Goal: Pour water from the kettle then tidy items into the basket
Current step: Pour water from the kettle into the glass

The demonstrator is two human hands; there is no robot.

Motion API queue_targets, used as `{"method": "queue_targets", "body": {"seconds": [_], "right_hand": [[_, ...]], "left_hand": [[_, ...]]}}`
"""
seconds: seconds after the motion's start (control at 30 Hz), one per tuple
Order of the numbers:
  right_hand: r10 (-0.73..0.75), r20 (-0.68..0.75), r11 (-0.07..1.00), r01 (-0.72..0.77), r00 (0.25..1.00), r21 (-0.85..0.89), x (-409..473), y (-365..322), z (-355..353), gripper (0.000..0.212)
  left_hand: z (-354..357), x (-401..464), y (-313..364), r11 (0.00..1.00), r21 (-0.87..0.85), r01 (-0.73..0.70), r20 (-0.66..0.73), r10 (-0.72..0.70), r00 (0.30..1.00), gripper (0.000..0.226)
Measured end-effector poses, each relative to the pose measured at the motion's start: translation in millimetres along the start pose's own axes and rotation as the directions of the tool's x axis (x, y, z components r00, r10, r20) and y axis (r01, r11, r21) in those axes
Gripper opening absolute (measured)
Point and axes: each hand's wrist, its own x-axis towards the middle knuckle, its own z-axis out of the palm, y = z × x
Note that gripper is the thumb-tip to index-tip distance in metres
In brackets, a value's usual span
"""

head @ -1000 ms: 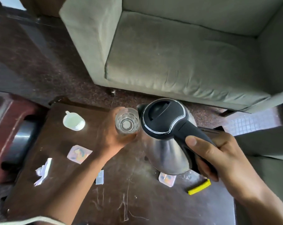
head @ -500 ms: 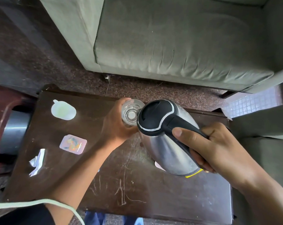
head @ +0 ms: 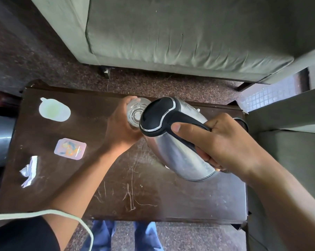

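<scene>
A steel kettle [head: 178, 153] with a black lid and handle is tilted far to the left, its spout over a clear glass [head: 136, 113]. My right hand [head: 218, 144] grips the kettle's handle. My left hand [head: 120, 129] holds the glass from the left, just above the dark wooden table [head: 135, 196]. The kettle's lid hides the spout and part of the glass rim, so any water stream is hidden. No basket is in view.
On the table's left part lie a white lid-shaped piece [head: 53, 110], a small colourful packet [head: 69, 149] and a crumpled white wrapper [head: 29, 172]. A green sofa [head: 171, 33] stands beyond the table. A grey cushion [head: 289, 160] is at the right.
The kettle has been lifted off the table and tipped leftward over the glass. The view has swung downward. The yellow piece and the packet by the kettle's base are now hidden.
</scene>
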Motion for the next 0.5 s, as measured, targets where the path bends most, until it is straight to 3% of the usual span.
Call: {"method": "queue_targets", "body": {"seconds": [0.5], "right_hand": [[0.0,0.006,0.993,0.001,1.0,-0.121,3.2,-9.8,-2.1,0.074]], "left_hand": [[5.2,0.4,-5.4,1.0,-0.012,0.001,-0.027,-0.002,1.0,0.08]]}}
